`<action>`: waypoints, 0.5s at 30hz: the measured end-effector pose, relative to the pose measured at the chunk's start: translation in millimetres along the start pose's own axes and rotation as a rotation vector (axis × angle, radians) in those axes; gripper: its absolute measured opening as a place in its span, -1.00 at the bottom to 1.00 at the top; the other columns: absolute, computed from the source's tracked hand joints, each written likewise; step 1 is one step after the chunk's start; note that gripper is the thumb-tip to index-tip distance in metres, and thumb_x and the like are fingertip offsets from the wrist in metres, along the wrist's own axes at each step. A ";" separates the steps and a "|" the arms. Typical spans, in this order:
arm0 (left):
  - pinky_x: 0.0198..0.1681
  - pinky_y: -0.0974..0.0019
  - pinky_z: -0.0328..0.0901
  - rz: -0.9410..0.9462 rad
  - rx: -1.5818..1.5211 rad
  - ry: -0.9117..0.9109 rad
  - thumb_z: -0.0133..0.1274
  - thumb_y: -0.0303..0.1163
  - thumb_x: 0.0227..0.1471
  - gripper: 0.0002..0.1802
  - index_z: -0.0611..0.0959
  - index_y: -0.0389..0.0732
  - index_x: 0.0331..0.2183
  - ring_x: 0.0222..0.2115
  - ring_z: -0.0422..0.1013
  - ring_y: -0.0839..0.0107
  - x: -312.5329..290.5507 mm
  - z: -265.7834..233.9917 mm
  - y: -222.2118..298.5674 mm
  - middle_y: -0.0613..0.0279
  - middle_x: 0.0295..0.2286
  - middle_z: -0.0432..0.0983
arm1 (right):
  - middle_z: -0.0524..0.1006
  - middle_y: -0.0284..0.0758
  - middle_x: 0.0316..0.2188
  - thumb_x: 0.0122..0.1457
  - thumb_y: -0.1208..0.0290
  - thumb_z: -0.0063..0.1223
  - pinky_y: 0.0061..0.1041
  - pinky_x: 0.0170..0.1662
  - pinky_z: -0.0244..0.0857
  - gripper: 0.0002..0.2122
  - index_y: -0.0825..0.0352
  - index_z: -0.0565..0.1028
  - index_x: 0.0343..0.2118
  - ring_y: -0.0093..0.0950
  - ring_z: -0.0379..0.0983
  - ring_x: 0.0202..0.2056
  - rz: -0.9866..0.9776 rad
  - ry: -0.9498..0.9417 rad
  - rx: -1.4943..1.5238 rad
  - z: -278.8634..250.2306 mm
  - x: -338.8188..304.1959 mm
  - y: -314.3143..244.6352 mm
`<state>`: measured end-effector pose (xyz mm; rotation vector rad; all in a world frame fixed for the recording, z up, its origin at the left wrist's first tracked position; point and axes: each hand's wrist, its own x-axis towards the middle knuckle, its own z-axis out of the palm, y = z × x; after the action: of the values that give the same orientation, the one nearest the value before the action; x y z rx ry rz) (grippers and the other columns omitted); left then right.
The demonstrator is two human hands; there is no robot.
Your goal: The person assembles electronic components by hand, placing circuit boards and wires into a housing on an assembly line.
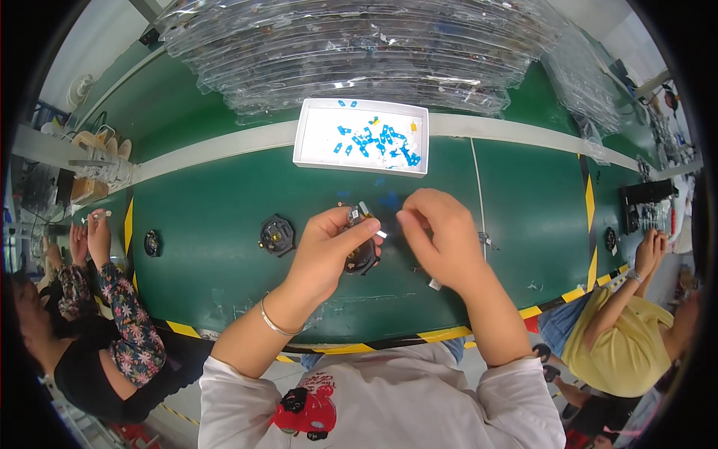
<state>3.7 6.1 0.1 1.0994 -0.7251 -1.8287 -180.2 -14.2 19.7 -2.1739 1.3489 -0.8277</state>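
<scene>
My left hand (326, 245) grips a black watch case (362, 259) with its thumb across the top. A small flex part with a white label (355, 215) and a white tab (381, 234) stick out around the thumb. Just to the right, my right hand (444, 233) hovers with curled fingers, apart from the case; whatever it may pinch is hidden. Left of my left hand, another black watch case (277, 235) with gold-coloured bits lies on the green mat (213, 198).
A white box (362, 165) holding many blue film pieces stands ahead. Clear plastic trays (359, 60) are stacked behind it. Small parts (486, 241) lie right of my right hand. Another black case (152, 243) is at far left. Co-workers sit on both sides.
</scene>
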 end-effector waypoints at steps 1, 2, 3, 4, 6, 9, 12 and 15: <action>-0.48 0.44 0.38 0.000 0.000 -0.001 0.07 -0.42 0.04 -0.91 0.58 -0.24 -0.41 -0.54 0.45 0.52 0.0 0.2 -1.2 0.27 -0.52 0.50 | 0.46 -0.23 -0.49 -0.04 0.60 0.07 -0.39 -0.40 0.33 -0.90 0.35 0.45 -0.42 -0.25 0.44 -0.43 -0.038 0.081 0.237 1.9 -1.1 -5.6; -0.48 0.49 0.35 0.024 -0.028 0.010 0.09 -0.42 0.03 -0.90 0.58 -0.26 -0.43 -0.55 0.44 0.54 -0.6 1.2 -2.6 0.27 -0.53 0.51 | 0.49 -0.28 -0.50 -0.11 0.64 0.16 -0.46 -0.42 0.36 -0.83 0.36 0.48 -0.40 -0.33 0.47 -0.46 -0.106 0.146 0.247 5.3 -2.8 -11.7; -0.49 0.54 0.31 0.048 -0.056 0.022 0.11 -0.42 0.02 -0.88 0.59 -0.28 -0.44 -0.56 0.44 0.56 -0.8 2.1 -3.2 0.27 -0.54 0.52 | 0.49 -0.28 -0.50 -0.11 0.64 0.16 -0.46 -0.42 0.36 -0.83 0.36 0.48 -0.40 -0.33 0.47 -0.46 -0.108 0.145 0.249 8.7 -4.6 -14.3; -0.49 0.54 0.31 0.050 -0.056 0.025 0.11 -0.42 0.02 -0.88 0.59 -0.28 -0.44 -0.56 0.44 0.56 -0.8 2.9 -2.7 0.27 -0.54 0.52 | 0.51 -0.28 -0.51 -0.13 0.64 0.17 -0.46 -0.41 0.36 -0.84 0.36 0.48 -0.42 -0.34 0.47 -0.47 -0.179 0.164 0.208 12.4 -6.4 -15.5; -0.49 0.55 0.29 0.035 -0.064 0.057 0.11 -0.42 0.02 -0.88 0.60 -0.28 -0.44 -0.57 0.43 0.57 -1.0 2.6 -1.6 0.27 -0.53 0.53 | 0.54 -0.29 -0.51 -0.16 0.64 0.21 -0.48 -0.40 0.38 -0.85 0.34 0.50 -0.48 -0.37 0.50 -0.48 -0.212 0.183 0.156 16.9 -10.4 -18.3; -0.50 0.54 0.28 0.000 -0.112 0.052 0.11 -0.42 0.02 -0.88 0.60 -0.29 -0.43 -0.55 0.44 0.55 -3.8 5.1 4.5 0.27 -0.52 0.54 | 0.54 -0.29 -0.51 -0.15 0.64 0.21 -0.51 -0.40 0.38 -0.85 0.35 0.52 -0.46 -0.39 0.51 -0.48 -0.178 0.193 0.257 13.7 -7.6 -20.7; -0.46 0.52 0.35 0.034 -0.107 -0.016 0.09 -0.44 0.02 -0.86 0.61 -0.29 -0.35 -0.51 0.48 0.51 -2.9 1.9 1.5 0.25 -0.49 0.54 | 0.55 -0.28 -0.50 -0.14 0.66 0.18 -0.56 -0.40 0.39 -0.85 0.37 0.52 -0.44 -0.46 0.52 -0.49 -0.113 0.169 0.258 10.2 -9.9 -20.2; -0.39 0.44 0.44 -0.087 -0.115 -0.065 0.01 -0.52 0.04 -0.76 0.55 -0.32 -0.19 -0.42 0.50 0.44 -9.2 6.1 17.0 0.19 -0.37 0.54 | 0.55 -0.29 -0.50 -0.12 0.68 0.15 -0.60 -0.41 0.39 -0.86 0.40 0.52 -0.44 -0.54 0.51 -0.49 0.071 0.197 0.274 7.5 -9.8 -16.1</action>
<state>6.8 6.7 20.2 1.0141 -0.6093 -1.9624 -168.1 1.9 22.1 -1.8636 1.3081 -1.1498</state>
